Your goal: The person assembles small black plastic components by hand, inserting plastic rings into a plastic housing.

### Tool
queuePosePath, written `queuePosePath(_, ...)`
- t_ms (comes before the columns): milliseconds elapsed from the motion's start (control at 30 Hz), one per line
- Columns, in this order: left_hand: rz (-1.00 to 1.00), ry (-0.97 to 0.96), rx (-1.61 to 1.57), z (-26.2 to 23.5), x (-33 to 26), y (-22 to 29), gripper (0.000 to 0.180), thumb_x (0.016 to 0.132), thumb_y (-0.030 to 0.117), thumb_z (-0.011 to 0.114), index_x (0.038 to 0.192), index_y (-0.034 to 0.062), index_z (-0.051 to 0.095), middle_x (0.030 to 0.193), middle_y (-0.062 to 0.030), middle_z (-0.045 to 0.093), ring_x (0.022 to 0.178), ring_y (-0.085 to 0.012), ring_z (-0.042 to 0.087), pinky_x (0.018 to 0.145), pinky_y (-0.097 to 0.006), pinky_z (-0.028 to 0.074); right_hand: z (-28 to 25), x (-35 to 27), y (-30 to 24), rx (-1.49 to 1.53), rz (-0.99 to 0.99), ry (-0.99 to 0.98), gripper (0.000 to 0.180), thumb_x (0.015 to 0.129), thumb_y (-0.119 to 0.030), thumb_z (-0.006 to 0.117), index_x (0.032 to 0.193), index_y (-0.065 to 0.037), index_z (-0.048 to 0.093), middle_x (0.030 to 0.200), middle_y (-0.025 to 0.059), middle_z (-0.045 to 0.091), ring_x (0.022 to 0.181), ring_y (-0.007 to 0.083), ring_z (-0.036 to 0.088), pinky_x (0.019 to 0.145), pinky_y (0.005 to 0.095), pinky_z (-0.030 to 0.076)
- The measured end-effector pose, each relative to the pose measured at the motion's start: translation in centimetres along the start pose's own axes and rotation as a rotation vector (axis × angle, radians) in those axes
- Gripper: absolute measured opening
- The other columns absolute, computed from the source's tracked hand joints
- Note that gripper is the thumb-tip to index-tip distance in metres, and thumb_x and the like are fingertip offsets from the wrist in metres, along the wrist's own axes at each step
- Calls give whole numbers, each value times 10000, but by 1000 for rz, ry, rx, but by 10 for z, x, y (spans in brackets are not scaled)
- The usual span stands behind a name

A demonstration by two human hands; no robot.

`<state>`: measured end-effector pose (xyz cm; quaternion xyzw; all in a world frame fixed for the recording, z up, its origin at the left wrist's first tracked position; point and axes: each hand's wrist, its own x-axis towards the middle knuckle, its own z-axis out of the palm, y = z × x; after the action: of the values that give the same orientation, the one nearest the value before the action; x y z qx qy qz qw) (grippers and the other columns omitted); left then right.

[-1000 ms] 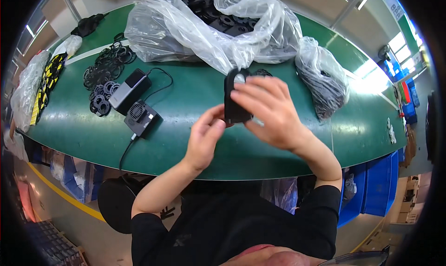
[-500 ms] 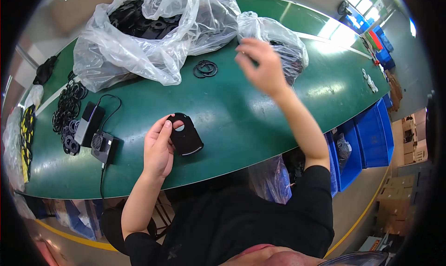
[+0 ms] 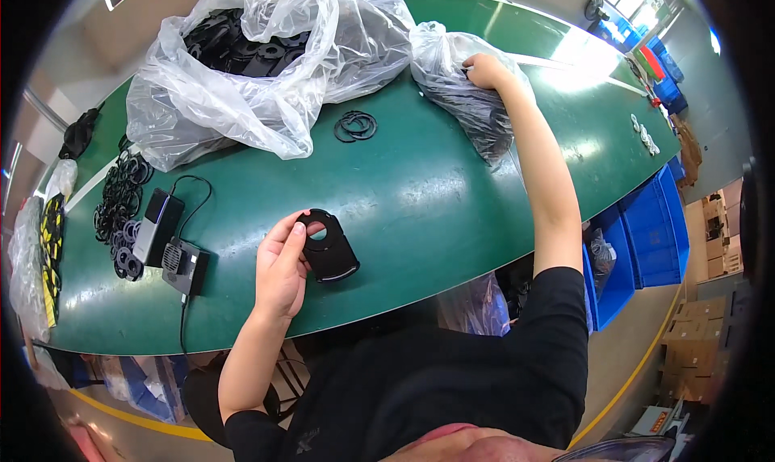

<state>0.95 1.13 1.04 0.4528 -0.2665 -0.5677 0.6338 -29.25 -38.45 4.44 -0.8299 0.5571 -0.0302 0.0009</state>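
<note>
Along the far left rim of the green desk (image 3: 452, 196) lie a yellow-and-black packet in clear wrap (image 3: 50, 244) and a spread of black rings (image 3: 121, 192), some stacked, some loose. Just right of them a dark rectangular device (image 3: 159, 226) rests beside a small black box with a grille (image 3: 186, 268), and a thin black cable (image 3: 194, 189) loops from them across the desk.

Next comes the left hand (image 3: 282, 264), near the front edge of the desk. It grips a flat black plastic part with a round hole (image 3: 327, 246), fingers curled along its left side and thumb against the upper edge beside the hole; the part is tilted and lies low over the desk surface, though whether it touches the desk is hard to tell.

Behind it, at the back of the desk, a large clear plastic bag (image 3: 266, 66) sags open, full of black ring-shaped parts. A few loose black rings (image 3: 355, 125) lie on the desk just in front of this bag, apart from it.

Further right, a smaller clear bag of dark parts (image 3: 464, 99) sits near the back edge. The right hand (image 3: 483, 71) is stretched out to it with the arm fully extended, fingers closed on the crumpled top of the bag; what they pinch inside the folds cannot be made out.

Beyond the desk's right end stand blue bins (image 3: 646, 236) on the floor.
</note>
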Motion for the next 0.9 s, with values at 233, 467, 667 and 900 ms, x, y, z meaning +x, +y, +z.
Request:
queuePosePath(233, -7, 10, -21, 4, -2, 3, 246, 949, 170, 490, 1146, 36, 550, 1013, -92, 636, 809, -84, 598, 658, -215, 483, -20, -6, 7, 12, 205, 216, 542, 732, -122, 521, 1273, -93, 505, 1223, 180, 550, 1141, 327, 520, 968, 379, 409)
queuePosePath(467, -17, -8, 13, 3, -4, 3, 241, 949, 163, 488, 1141, 31, 550, 1009, -91, 636, 811, -81, 594, 661, -208, 479, -8, -8, 6, -4, 52, 219, 199, 722, -174, 620, 886, -101, 705, 894, 152, 671, 868, 334, 631, 824, 384, 485)
queuePosePath(667, -41, -11, 0, 5, -5, 6, 242, 951, 158, 481, 1142, 25, 546, 1014, -94, 633, 823, -87, 595, 679, -218, 488, 2, 6, -11, 123, -36, 55, 314, 736, -361, 668, 882, -88, 717, 856, 156, 676, 804, 325, 645, 779, 374, 504)
queuePosePath(900, -45, -34, 3, 6, -6, 7, 241, 953, 148, 474, 1144, 18, 543, 1021, -99, 629, 835, -97, 599, 696, -234, 502, 4, 2, -16, 125, -163, -87, 409, 741, -380, 665, 1049, -112, 678, 1020, 168, 652, 932, 323, 620, 837, 371, 483)
